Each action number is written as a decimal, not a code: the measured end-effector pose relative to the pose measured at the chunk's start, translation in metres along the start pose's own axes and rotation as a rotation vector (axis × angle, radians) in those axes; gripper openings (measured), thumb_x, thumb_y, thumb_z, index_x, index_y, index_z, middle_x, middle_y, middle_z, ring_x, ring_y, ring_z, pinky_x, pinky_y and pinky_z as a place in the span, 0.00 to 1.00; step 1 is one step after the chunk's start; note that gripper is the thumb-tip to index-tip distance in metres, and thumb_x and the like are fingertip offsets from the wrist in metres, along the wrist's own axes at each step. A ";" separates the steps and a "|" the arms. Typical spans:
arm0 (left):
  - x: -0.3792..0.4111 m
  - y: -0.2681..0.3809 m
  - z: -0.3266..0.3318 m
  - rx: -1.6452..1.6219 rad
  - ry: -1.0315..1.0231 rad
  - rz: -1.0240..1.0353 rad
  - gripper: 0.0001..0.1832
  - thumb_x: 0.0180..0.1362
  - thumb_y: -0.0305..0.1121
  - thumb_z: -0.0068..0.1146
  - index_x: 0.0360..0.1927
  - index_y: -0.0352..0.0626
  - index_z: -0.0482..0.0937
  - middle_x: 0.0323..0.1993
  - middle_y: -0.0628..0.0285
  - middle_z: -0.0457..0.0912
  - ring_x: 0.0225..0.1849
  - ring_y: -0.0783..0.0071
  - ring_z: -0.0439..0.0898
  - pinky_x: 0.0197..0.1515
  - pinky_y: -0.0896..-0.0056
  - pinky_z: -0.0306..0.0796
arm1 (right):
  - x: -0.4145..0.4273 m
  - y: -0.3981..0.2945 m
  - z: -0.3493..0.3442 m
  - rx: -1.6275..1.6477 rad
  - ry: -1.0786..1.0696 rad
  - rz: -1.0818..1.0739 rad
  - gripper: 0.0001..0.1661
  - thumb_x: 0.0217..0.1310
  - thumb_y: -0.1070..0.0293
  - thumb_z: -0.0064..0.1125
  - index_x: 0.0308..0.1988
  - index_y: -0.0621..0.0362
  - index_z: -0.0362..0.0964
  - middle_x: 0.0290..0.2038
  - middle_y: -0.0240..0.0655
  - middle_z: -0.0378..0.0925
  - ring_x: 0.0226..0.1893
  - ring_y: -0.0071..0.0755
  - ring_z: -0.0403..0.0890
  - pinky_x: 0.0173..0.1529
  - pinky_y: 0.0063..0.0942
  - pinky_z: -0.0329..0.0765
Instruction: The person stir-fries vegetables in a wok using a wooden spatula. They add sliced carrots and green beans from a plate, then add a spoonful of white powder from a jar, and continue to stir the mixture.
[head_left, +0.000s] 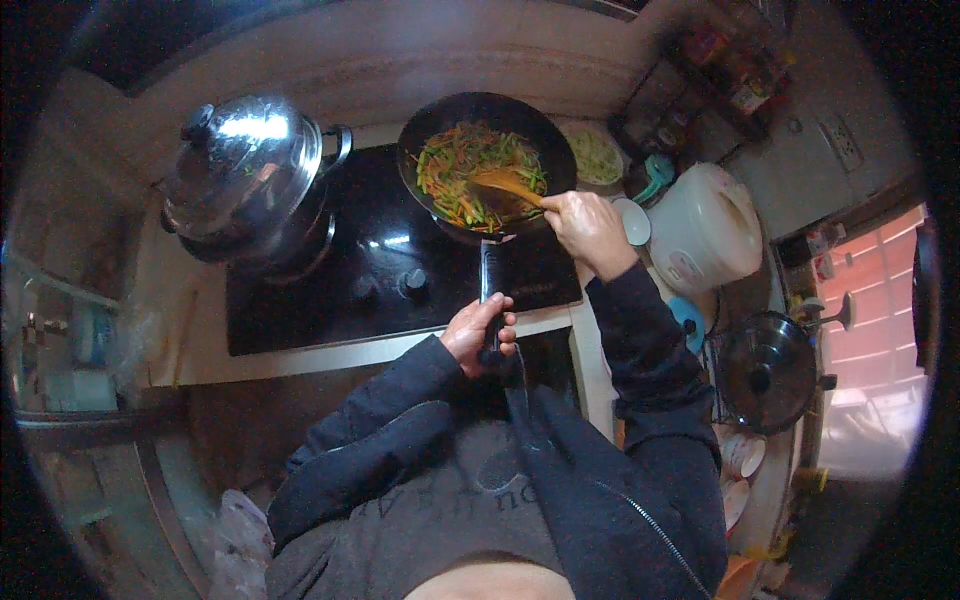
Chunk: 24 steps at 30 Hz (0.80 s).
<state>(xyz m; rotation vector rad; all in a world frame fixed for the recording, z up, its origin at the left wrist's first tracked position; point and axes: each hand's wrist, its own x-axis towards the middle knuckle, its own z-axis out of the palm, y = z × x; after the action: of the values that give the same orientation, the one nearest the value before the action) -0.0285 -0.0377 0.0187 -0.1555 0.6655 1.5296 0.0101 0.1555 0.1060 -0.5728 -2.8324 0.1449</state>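
My left hand (480, 330) is wrapped around the black handle (488, 270) of a dark wok (427, 112), which sits on the right part of a black glass cooktop (435, 322). In the wok lie sliced green and orange vegetables (454, 161) in shreds. My right hand (591, 229) grips a wooden spatula (510, 184) at the wok's right rim. The spatula's blade rests among the vegetables, and most of its handle is hidden by my fingers.
A stacked steel steamer pot (247, 172) with a shiny lid stands at the left. Right of the wok are a plate of pale green shreds (592, 154), a small white bowl (634, 221) and a white rice cooker (705, 229). A dark pan lid (765, 375) lies farther right.
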 end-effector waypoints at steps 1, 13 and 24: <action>0.001 0.000 0.000 -0.001 -0.003 -0.002 0.12 0.60 0.41 0.43 0.40 0.44 0.64 0.26 0.65 0.68 0.20 0.79 0.64 0.21 0.78 0.62 | -0.009 -0.003 0.001 0.001 -0.012 -0.005 0.10 0.48 0.65 0.48 0.29 0.52 0.76 0.22 0.44 0.75 0.25 0.46 0.78 0.30 0.40 0.75; 0.001 0.000 0.000 0.025 -0.010 -0.006 0.12 0.61 0.41 0.41 0.41 0.45 0.65 0.27 0.65 0.68 0.20 0.79 0.64 0.21 0.79 0.63 | -0.017 0.033 0.030 -0.079 0.016 0.181 0.11 0.50 0.65 0.47 0.31 0.53 0.76 0.23 0.45 0.76 0.25 0.48 0.78 0.31 0.41 0.75; 0.002 -0.001 -0.005 -0.001 -0.019 -0.001 0.13 0.61 0.41 0.41 0.41 0.44 0.65 0.28 0.65 0.68 0.21 0.79 0.65 0.22 0.79 0.63 | -0.049 -0.016 -0.038 0.180 0.326 0.176 0.15 0.56 0.66 0.46 0.43 0.60 0.67 0.28 0.49 0.73 0.30 0.53 0.74 0.33 0.41 0.71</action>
<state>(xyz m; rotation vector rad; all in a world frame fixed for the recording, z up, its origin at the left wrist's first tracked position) -0.0297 -0.0388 0.0136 -0.1416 0.6490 1.5291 0.0582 0.1237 0.1338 -0.7307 -2.4235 0.3049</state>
